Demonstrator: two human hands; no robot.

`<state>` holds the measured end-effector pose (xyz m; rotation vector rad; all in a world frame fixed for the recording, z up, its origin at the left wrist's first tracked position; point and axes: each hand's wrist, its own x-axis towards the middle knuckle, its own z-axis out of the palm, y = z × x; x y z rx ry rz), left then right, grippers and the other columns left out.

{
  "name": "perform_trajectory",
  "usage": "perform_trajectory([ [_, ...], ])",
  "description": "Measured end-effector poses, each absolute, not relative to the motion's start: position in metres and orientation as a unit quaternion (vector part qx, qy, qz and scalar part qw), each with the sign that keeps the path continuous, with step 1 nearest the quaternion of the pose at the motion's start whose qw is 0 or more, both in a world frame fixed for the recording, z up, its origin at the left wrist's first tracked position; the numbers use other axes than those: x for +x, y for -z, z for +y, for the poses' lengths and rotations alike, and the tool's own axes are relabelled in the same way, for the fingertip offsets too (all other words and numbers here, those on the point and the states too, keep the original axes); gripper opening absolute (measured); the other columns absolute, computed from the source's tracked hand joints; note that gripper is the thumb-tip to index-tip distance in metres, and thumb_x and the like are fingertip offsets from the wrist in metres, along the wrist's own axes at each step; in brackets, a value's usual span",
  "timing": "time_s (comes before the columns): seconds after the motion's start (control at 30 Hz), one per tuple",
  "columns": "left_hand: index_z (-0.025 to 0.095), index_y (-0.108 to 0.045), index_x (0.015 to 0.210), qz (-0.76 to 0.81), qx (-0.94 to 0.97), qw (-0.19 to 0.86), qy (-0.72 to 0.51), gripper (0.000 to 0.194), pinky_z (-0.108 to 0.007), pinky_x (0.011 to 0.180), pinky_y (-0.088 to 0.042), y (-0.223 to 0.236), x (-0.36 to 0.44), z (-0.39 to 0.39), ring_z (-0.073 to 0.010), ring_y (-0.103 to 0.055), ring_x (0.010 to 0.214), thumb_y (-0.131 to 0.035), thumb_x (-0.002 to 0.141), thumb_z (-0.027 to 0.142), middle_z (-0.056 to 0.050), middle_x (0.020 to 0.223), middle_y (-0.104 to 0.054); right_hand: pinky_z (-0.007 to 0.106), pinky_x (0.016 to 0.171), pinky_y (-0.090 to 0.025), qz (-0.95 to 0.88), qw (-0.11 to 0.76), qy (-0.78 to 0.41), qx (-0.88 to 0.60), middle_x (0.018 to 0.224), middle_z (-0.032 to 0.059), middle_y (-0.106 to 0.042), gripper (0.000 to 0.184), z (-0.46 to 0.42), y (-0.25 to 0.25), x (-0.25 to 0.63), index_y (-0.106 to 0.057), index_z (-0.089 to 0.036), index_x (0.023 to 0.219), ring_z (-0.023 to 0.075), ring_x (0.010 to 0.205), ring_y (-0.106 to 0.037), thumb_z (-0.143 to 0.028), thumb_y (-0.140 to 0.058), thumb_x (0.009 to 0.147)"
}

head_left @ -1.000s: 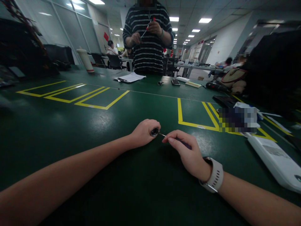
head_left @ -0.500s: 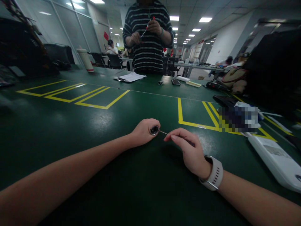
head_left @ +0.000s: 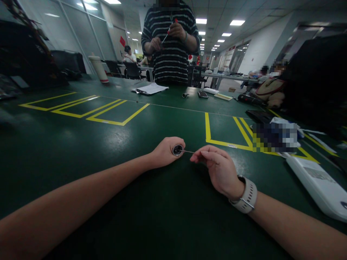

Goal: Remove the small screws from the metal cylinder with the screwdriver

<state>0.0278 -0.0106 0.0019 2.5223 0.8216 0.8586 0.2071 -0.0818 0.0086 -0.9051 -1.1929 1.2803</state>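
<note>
My left hand (head_left: 165, 151) rests on the green table (head_left: 114, 169), fingers wrapped round a small dark cylindrical part (head_left: 177, 150) whose round metal-rimmed end faces right. My right hand (head_left: 217, 168) pinches a thin screwdriver (head_left: 187, 151); its slim metal shaft runs left and its tip sits in the part's end. The tool's handle is hidden inside my fingers. A pale watch (head_left: 245, 196) sits on my right wrist.
Across the table a person in a striped shirt (head_left: 170, 47) holds a red-handled tool. Papers (head_left: 151, 88), a phone (head_left: 202, 94) and a small metal piece (head_left: 185, 95) lie near them. A white device (head_left: 317, 184) lies right. Yellow tape boxes (head_left: 225, 137) mark the table.
My right hand has rolled over and drawn slightly right, so the screwdriver shaft shows longer and lies more level. My left hand and the part have stayed put.
</note>
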Motion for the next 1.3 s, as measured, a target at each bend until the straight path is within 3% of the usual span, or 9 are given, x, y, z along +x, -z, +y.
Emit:
perform_trajectory([
  [0.3, 0.015, -0.054, 0.070, 0.323, 0.911, 0.085, -0.241, 0.006, -0.027, 0.064, -0.038, -0.001, 0.029, -0.011, -0.0135, -0.053, 0.066, -0.054, 0.073, 0.009, 0.001, 0.068, -0.056, 0.036, 0.070, -0.043, -0.640, 0.500, -0.388, -0.436, 0.074, 0.0031, -0.066, 0.019, -0.092, -0.012, 0.206, -0.069, -0.019, 0.075, 0.0188, 0.074, -0.060, -0.022, -0.051, 0.081],
  [0.53, 0.015, -0.051, 0.069, 0.322, 0.891, 0.138, -0.289, 0.007, -0.024, 0.059, -0.038, -0.002, 0.029, -0.012, -0.0109, -0.050, 0.061, -0.054, 0.075, 0.013, 0.002, 0.066, -0.052, 0.037, 0.077, -0.044, -0.579, 0.528, -0.481, -0.393, 0.075, 0.0031, -0.068, 0.019, -0.086, -0.008, 0.208, -0.069, -0.019, 0.074, 0.0189, 0.077, -0.061, -0.022, -0.052, 0.081],
  [0.8, 0.016, -0.049, 0.066, 0.288, 0.885, 0.198, -0.309, 0.010, -0.021, 0.056, -0.038, -0.003, 0.028, -0.012, -0.0091, -0.049, 0.058, -0.055, 0.075, 0.016, 0.003, 0.064, -0.050, 0.033, 0.069, -0.045, -0.491, 0.557, -0.559, -0.369, 0.070, 0.0033, -0.068, 0.017, -0.082, -0.008, 0.205, -0.067, -0.019, 0.067, 0.0167, 0.069, -0.059, -0.021, -0.053, 0.076],
  [0.93, 0.016, -0.051, 0.068, 0.312, 0.889, 0.154, -0.297, 0.008, -0.022, 0.058, -0.038, -0.001, 0.028, -0.012, -0.0103, -0.050, 0.061, -0.053, 0.075, 0.013, 0.002, 0.066, -0.052, 0.035, 0.074, -0.045, -0.580, 0.534, -0.469, -0.397, 0.073, 0.0030, -0.067, 0.018, -0.088, -0.011, 0.206, -0.068, -0.019, 0.073, 0.0182, 0.075, -0.061, -0.022, -0.051, 0.080],
  [1.1, 0.015, -0.054, 0.069, 0.307, 0.913, 0.083, -0.255, 0.007, -0.026, 0.064, -0.038, 0.000, 0.028, -0.011, -0.0129, -0.052, 0.065, -0.053, 0.073, 0.010, 0.001, 0.067, -0.056, 0.033, 0.066, -0.042, -0.673, 0.473, -0.350, -0.448, 0.074, 0.0031, -0.066, 0.019, -0.097, -0.018, 0.204, -0.069, -0.020, 0.076, 0.0178, 0.071, -0.058, -0.022, -0.051, 0.081],
  [1.3, 0.016, -0.053, 0.068, 0.294, 0.911, 0.113, -0.267, 0.007, -0.025, 0.062, -0.039, -0.001, 0.028, -0.011, -0.0121, -0.052, 0.062, -0.052, 0.075, 0.013, 0.001, 0.066, -0.055, 0.036, 0.074, -0.045, -0.562, 0.529, -0.500, -0.392, 0.071, 0.0033, -0.068, 0.019, -0.084, -0.008, 0.208, -0.069, -0.019, 0.071, 0.0185, 0.073, -0.061, -0.021, -0.052, 0.079],
])
